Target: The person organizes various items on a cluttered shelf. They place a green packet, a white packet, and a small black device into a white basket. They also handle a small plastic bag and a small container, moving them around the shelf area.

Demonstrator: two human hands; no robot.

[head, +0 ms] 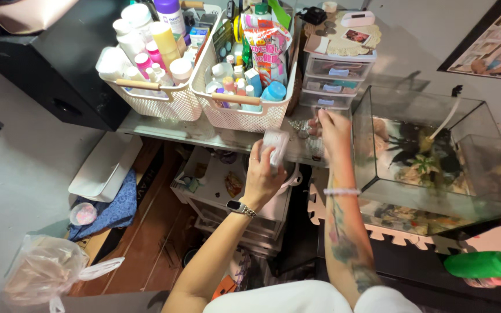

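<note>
Two hands at shelf, left hand (262,174) gripping white packet (275,148) (crinkled), right hand (333,128) beside glass tank (378,168)

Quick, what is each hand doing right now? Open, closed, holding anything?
Left hand: closed around a small clear packet.
Right hand: fingers pinched on something small at the shelf edge; what it is cannot be told.

The person is wearing no sleeves; both forearms are showing bare. The left hand (260,174) is carrying a thin ring on one finger, and a dark smartwatch on a metal-looking band is sitting just below it at the wrist. The right hand (333,128) is wearing a pale beaded bracelet below the wrist; below the bracelet, tattoos are running down the forearm, their design too blurred to read.
</note>
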